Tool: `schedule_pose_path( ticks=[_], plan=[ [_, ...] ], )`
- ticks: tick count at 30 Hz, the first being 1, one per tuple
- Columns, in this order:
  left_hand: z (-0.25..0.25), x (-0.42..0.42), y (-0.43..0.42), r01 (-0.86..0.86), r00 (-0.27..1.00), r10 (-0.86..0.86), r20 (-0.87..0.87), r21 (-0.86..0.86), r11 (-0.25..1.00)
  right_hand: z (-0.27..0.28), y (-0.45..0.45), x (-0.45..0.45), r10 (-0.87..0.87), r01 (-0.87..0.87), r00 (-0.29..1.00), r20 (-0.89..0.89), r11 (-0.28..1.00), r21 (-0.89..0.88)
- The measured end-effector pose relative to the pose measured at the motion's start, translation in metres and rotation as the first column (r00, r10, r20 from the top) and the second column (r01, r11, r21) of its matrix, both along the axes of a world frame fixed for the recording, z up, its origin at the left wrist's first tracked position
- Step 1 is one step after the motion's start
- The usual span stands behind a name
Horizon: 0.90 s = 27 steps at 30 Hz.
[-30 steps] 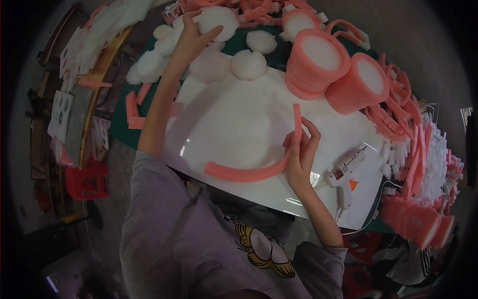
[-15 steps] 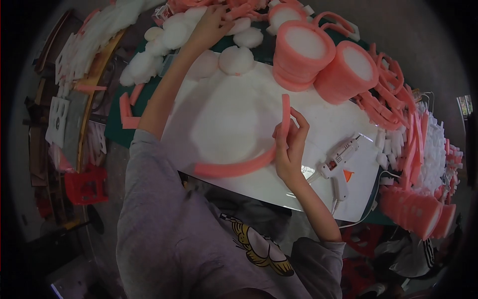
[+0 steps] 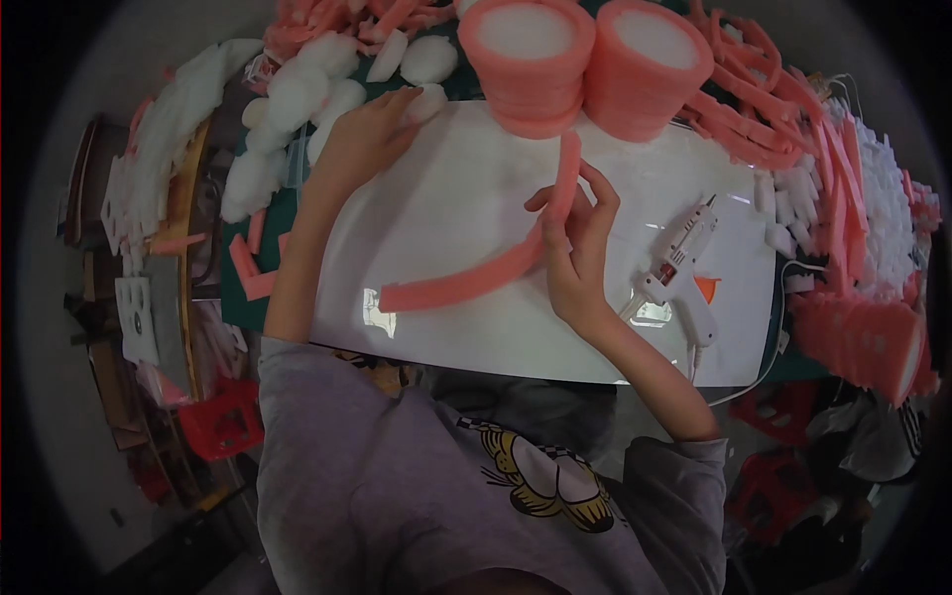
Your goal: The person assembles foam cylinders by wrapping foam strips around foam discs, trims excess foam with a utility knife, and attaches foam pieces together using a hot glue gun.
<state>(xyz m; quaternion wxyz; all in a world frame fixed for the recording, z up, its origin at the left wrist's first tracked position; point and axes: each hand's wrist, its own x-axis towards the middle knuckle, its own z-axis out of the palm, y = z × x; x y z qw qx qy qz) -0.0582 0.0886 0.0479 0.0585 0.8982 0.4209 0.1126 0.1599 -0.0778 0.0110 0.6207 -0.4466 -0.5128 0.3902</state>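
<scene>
A curved pink foam strip (image 3: 458, 284) is held in my right hand (image 3: 577, 253), thumb and fingers closed around its upper part. The strip's upper end rises above the fingers; its long lower part sweeps left over the white board (image 3: 466, 342). At the board's far left edge, my left hand (image 3: 369, 139) has its fingers closed on the edge of a white foam disc (image 3: 428, 103). The palm side of this hand is hidden. More white foam discs (image 3: 297, 94) lie piled just beyond it.
Two pink foam stacks with white round tops (image 3: 526, 89) stand at the back. A white glue gun (image 3: 679, 273) lies on the right of the board, its cable running off the edge. Loose pink strips (image 3: 754, 119) and white foam pieces (image 3: 878, 208) are heaped at right.
The view has shifted. My left hand has come back from the far pile to a white foam disc at the board's edge. My right hand still holds the pink strip.
</scene>
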Motion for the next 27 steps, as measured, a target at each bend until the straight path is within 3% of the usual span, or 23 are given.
schedule_pose_path(
  ticks=[3,5,6,8,9,11,12,16,20,22,23,25,27],
  plan=[
    [0.012,0.000,-0.005,0.048,0.999,-0.049,0.004,0.096,0.994,0.004,0.001,-0.001,0.009,-0.009,1.000,-0.015,1.000,-0.010],
    [0.026,0.007,-0.021,-0.103,0.972,0.076,0.221,0.115,0.988,0.001,0.000,-0.001,-0.004,0.004,1.000,-0.012,1.000,-0.020],
    [0.028,0.008,-0.028,-0.086,0.974,0.061,0.218,0.106,0.991,0.000,0.001,-0.002,-0.022,0.022,1.000,0.015,0.999,0.031],
    [0.031,0.007,-0.043,0.062,0.742,0.131,0.658,-0.261,0.963,-0.003,0.003,0.000,-0.052,0.049,0.998,0.042,0.996,0.077],
    [0.030,0.008,-0.051,0.071,0.746,0.127,0.654,-0.268,0.961,-0.004,0.004,0.000,-0.086,0.081,0.995,0.040,0.989,0.121],
    [0.023,0.015,-0.068,0.236,0.622,0.164,0.765,-0.384,0.893,-0.005,0.007,-0.001,-0.131,0.125,0.991,0.030,0.980,0.158],
    [0.017,0.026,-0.077,0.269,0.568,0.156,0.808,-0.362,0.893,-0.005,0.008,0.000,-0.192,0.182,0.981,0.033,0.964,0.192],
    [-0.008,0.040,-0.084,0.304,0.592,0.163,0.790,-0.406,0.862,-0.008,0.011,0.005,-0.318,0.291,0.943,0.102,0.932,0.217],
    [-0.023,0.044,-0.086,0.302,0.630,0.119,0.768,-0.383,0.873,-0.004,0.014,0.006,-0.320,0.308,0.946,0.055,0.938,0.160],
    [-0.028,0.043,-0.090,0.215,0.716,-0.001,0.698,-0.220,0.952,-0.004,0.015,0.006,-0.311,0.299,0.948,0.067,0.943,0.148],
    [-0.028,0.040,-0.093,0.211,0.718,0.007,0.696,-0.227,0.951,-0.004,0.015,0.006,-0.307,0.296,0.949,0.066,0.945,0.140],
    [-0.026,0.034,-0.095,0.240,0.830,-0.162,0.533,-0.080,0.967,-0.003,0.016,0.007,-0.266,0.251,0.959,0.102,0.957,0.143],
    [-0.026,0.041,-0.099,0.220,0.827,-0.193,0.528,0.011,0.975,0.000,0.016,0.008,-0.259,0.229,0.951,0.169,0.957,0.178]
  ],
)
